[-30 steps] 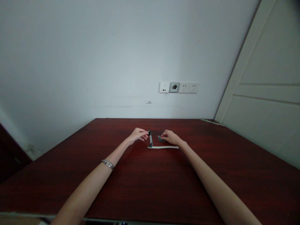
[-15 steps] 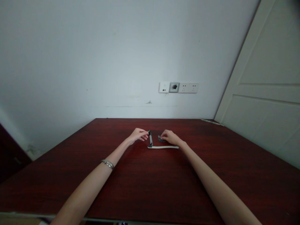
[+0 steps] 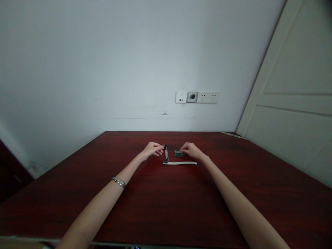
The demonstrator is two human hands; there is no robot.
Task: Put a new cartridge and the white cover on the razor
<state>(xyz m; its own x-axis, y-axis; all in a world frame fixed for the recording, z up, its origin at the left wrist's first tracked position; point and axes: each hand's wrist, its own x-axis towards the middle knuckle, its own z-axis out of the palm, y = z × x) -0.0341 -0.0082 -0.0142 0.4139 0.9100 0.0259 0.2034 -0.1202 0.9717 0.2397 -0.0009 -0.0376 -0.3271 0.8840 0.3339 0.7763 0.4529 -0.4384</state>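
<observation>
My left hand (image 3: 153,149) is closed, its thumb and fingertips pinching the top of a dark grey and white head. That head stands up at the left end of a tool with a long white handle (image 3: 181,163). The handle lies along the table, so the two parts form an L. To the right of the head is a small, flat, clear case (image 3: 178,153) with dark contents too small to name. The pinched fingers of my right hand (image 3: 191,150) are at the case's upper right edge. What they hold, if anything, is hidden.
Both forearms rest over a dark red wooden table (image 3: 166,200). Behind it rises a white wall with a row of sockets (image 3: 197,97). A pale panelled door (image 3: 293,103) is at the right. A thin pale strip (image 3: 234,135) lies near the far right table edge.
My right hand has shifted slightly right and up on the case, and more of the case shows. My left hand still pinches the head, with no visible movement.
</observation>
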